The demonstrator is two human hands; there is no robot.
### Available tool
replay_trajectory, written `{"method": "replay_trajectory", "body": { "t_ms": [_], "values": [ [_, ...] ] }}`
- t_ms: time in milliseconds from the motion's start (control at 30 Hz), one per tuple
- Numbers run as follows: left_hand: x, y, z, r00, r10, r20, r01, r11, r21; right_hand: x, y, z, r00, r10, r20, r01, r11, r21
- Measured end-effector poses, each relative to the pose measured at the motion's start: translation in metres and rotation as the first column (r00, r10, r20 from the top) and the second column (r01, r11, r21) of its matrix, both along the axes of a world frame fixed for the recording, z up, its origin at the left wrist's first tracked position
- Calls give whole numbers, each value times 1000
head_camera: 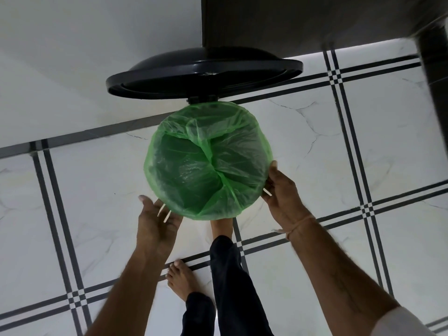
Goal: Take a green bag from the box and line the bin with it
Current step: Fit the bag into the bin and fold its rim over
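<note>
A thin green bag (pixel 208 163) covers the round mouth of the bin, its edge folded down over the rim all the way round and its middle sagging inside. The bin's black lid (pixel 203 73) stands raised behind it. My left hand (pixel 157 221) is at the bin's near-left side, palm up with fingers spread, just off the plastic. My right hand (pixel 281 190) rests against the bin's right side, fingers loosely curled at the bag's folded edge. The bin's body is hidden under the bag.
The floor (pixel 339 146) is white marble tile with dark stripe borders. A white wall stands at the back left and a dark cabinet (pixel 291 20) at the back right. My foot (pixel 221 226) presses at the bin's base; my other bare foot (pixel 180 280) stands beside it.
</note>
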State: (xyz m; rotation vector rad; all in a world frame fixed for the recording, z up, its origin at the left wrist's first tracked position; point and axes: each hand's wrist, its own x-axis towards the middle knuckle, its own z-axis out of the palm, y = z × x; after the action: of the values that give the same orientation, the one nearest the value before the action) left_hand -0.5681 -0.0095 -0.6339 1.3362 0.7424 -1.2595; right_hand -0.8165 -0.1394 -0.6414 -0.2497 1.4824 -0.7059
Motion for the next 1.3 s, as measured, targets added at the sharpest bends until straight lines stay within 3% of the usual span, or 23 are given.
{"method": "replay_trajectory", "body": {
  "t_ms": [167, 467, 667, 800, 900, 1033, 1167, 1300],
  "values": [
    [-4, -16, 3, 987, -159, 3, 159, 985, 67, 10, -11, 0, 992, -103, 77, 94, 990, 102],
    [5, -24, -10, 998, -34, -50, 37, 997, 60, 4, -17, -6, 986, -59, 155, 31, 984, 178],
    [-11, 0, -17, 986, 153, -62, -153, 988, -1, -2, 1, -6, 979, -151, 137, 132, 982, 138],
    [-28, 11, -9, 992, 78, -101, -79, 997, -14, -2, 23, -3, 976, -163, 147, 119, 956, 269],
    [-24, -4, -7, 989, 64, -136, -67, 998, -18, 3, 13, -5, 950, -252, 183, 200, 944, 264],
    [-13, -11, -9, 996, 25, -90, -24, 1000, 14, 6, -2, -5, 965, -197, 171, 166, 970, 180],
    [3, -12, -4, 999, -7, -47, 7, 1000, 10, 3, -11, 3, 994, -16, 106, -4, 982, 187],
    [10, -23, -4, 993, -79, -83, 83, 996, 39, 12, -19, -1, 997, -47, 58, 31, 968, 249]
  ]
}}
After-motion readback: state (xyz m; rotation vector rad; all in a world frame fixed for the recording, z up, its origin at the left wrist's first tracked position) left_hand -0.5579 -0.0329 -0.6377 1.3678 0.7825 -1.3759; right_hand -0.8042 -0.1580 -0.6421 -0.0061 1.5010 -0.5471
